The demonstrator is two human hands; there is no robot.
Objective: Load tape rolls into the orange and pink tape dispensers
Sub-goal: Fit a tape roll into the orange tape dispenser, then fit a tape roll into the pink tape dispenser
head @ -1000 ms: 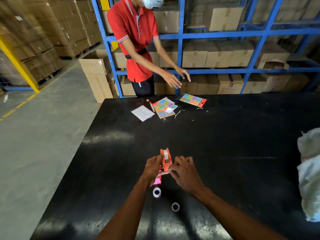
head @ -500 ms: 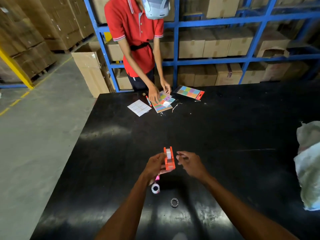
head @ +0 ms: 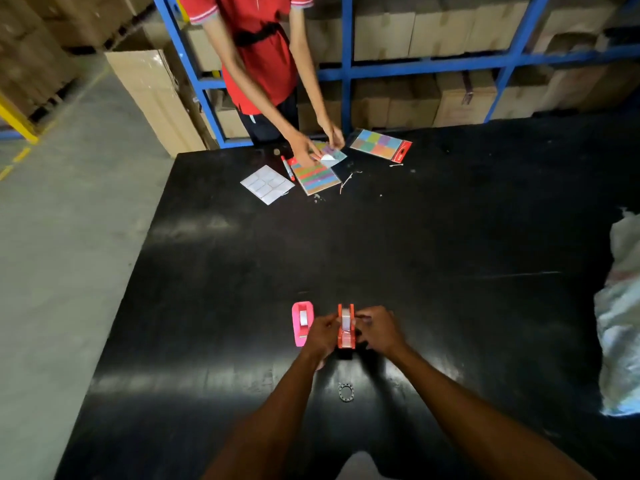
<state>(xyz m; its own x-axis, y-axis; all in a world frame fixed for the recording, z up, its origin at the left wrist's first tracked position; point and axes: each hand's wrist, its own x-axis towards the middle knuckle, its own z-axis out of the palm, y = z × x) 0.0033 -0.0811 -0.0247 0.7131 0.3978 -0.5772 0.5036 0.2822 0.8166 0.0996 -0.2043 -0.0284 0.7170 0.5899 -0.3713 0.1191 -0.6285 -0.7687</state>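
The orange tape dispenser [head: 345, 327] stands on the black table [head: 415, 254] with a pale tape roll visible in its slot. My left hand [head: 322, 332] grips its left side and my right hand [head: 379, 329] grips its right side. The pink tape dispenser [head: 302, 322] lies just left of my left hand, also with a pale roll in it. A small dark ring-shaped core [head: 345, 392] lies on the table between my forearms. The loose tape roll seen earlier is hidden from view.
Across the table a person in a red shirt [head: 259, 46] handles coloured sticker sheets [head: 315, 174], with a white sheet [head: 266, 184] and another pack [head: 381, 144] nearby. A white plastic bag [head: 620, 323] sits at the right edge. Blue racks with cartons stand behind.
My right hand has come back onto the orange dispenser, so both hands grip it. The pink dispenser now shows fully to the left. The camera has tilted downward.
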